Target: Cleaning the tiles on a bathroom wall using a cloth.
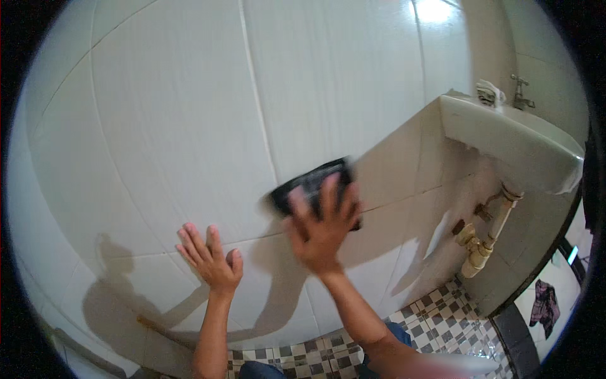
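Note:
My right hand [323, 227] is spread over a black cloth or pad [310, 182], pressing it against the pale tiled wall [189, 118]. Both the hand and the dark piece are blurred, so its exact material cannot be told. The palm side is hidden. To the left and a little lower, my left hand [210, 260] rests with its fingers apart on the same wall, holding nothing.
A white washbasin [511, 135] juts from the right, with a metal tap [521, 94] and a crumpled cloth [490, 94] at its back. Its drain trap [478, 253] hangs below. A dark patterned cloth [544, 308] lies beyond the doorsill [516, 336]. Checkered floor tiles [435, 312] show below.

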`<state>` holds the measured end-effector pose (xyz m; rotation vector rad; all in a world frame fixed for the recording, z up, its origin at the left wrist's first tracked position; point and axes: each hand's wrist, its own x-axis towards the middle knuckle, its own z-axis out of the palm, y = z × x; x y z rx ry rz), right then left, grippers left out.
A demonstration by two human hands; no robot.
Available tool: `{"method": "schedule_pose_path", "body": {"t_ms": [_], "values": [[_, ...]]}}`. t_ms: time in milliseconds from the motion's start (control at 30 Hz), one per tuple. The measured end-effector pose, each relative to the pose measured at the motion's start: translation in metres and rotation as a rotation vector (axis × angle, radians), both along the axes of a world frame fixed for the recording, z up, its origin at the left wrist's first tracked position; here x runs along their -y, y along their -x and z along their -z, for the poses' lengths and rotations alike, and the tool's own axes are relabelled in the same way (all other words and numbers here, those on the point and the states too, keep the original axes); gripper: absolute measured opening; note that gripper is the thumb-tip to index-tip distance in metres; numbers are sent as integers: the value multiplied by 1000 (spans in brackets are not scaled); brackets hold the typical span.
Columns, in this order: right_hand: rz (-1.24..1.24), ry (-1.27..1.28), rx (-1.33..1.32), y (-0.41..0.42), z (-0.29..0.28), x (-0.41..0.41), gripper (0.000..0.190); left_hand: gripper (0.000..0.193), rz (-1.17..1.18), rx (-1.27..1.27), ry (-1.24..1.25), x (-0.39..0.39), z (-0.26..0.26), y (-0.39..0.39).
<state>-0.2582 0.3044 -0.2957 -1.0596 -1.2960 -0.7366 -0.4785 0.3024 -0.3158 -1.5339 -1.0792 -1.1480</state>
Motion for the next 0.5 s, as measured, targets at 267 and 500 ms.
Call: {"method": "schedule_pose_path", "body": {"t_ms": [267, 500], "values": [[16, 113, 405, -85, 117, 13, 57, 62, -28, -8, 11, 3, 0, 0], [155, -54, -44, -170, -3, 3, 56, 62, -29, -6, -4, 0, 3, 1]]}}
